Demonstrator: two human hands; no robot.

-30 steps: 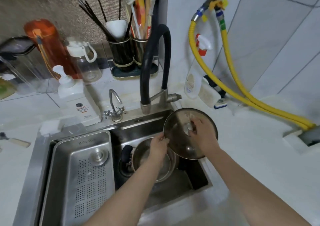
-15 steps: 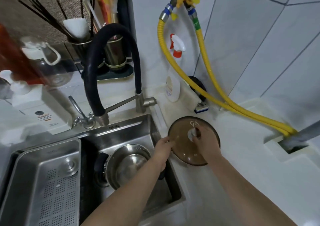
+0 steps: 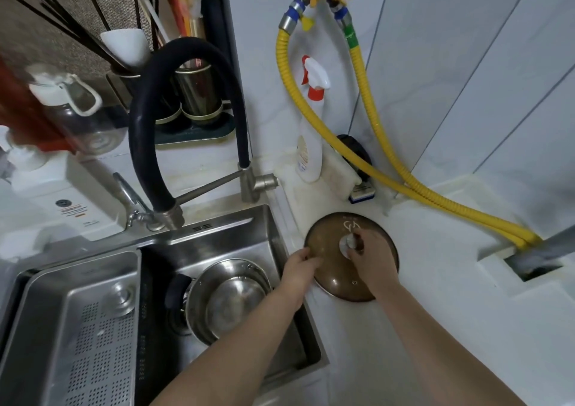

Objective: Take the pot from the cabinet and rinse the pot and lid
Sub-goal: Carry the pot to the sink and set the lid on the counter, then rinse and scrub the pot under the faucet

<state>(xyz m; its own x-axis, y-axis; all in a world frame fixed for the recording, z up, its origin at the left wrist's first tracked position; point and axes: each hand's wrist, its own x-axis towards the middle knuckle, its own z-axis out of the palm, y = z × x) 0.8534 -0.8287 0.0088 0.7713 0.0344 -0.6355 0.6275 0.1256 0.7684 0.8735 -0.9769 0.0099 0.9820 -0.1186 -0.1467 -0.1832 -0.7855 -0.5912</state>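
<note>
A steel pot (image 3: 230, 299) with a dark handle sits in the right basin of the sink (image 3: 249, 228). Its brown glass lid (image 3: 329, 247) lies flat on the white counter just right of the sink. My right hand (image 3: 370, 262) grips the metal knob at the lid's centre. My left hand (image 3: 298, 268) pinches the lid's left rim, above the sink's right edge.
A black hose faucet (image 3: 174, 119) arches over the sink's back edge. A perforated steel tray (image 3: 81, 327) fills the left basin. A spray bottle (image 3: 311, 131), a sponge and yellow hoses (image 3: 367, 169) stand behind the lid. A soap dispenser (image 3: 62, 194) and utensil holders are at back left.
Both hands carried the lid from above the pot in the sink rightward and lowered it flat onto the counter. The pot stayed in the basin.
</note>
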